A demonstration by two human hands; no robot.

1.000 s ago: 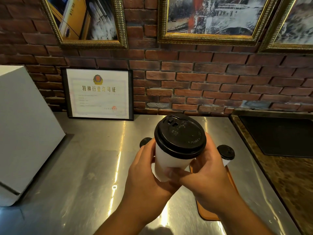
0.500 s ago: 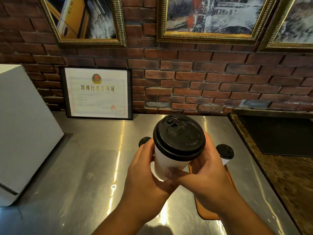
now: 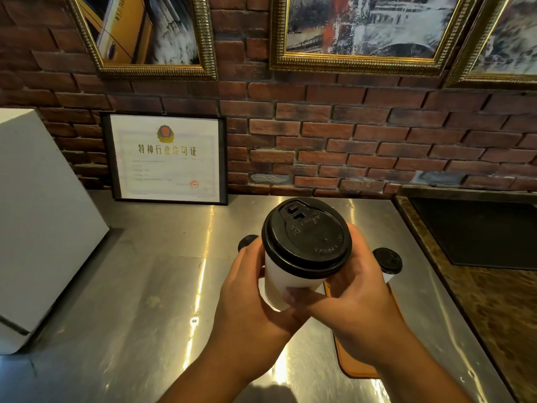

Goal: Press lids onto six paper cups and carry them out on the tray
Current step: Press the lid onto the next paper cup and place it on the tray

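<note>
While aloft, cup (image 3: 279,282) under black lid (image 3: 306,237)

Bare left hand (image 3: 250,296), right hand (image 3: 360,303)

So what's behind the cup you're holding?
A black lid peeks out on its left, a lidded cup on its right, and an orange tray below. The held cup, left hand and right hand hide anything between.

Most of tray (image 3: 359,366), left rear cup (image 3: 246,242) and right rear cup (image 3: 388,261) out of sight; certificate (image 3: 165,158) fine print illegible.
</note>
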